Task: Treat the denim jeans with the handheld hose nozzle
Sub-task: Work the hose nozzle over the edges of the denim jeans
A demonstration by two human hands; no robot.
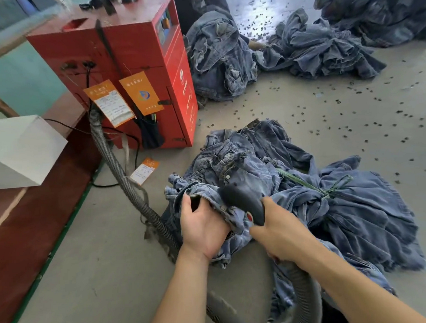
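A heap of blue denim jeans [267, 164] lies on the grey floor in front of me. My left hand [204, 228] grips a bunched waistband of one pair at the heap's near edge. My right hand [279, 234] holds the dark handheld nozzle [242, 199], whose tip points into the denim just right of my left hand. A grey ribbed hose [306, 293] curves from the nozzle under my right forearm. A green tie [312, 187] binds part of the heap.
A red machine cabinet [141, 67] with orange tags stands at upper left, and a ribbed hose [115, 162] runs from it across the floor. More denim piles [218, 59] lie behind. Small dark bits litter the floor [350, 113]. A white box [21, 151] sits on the left.
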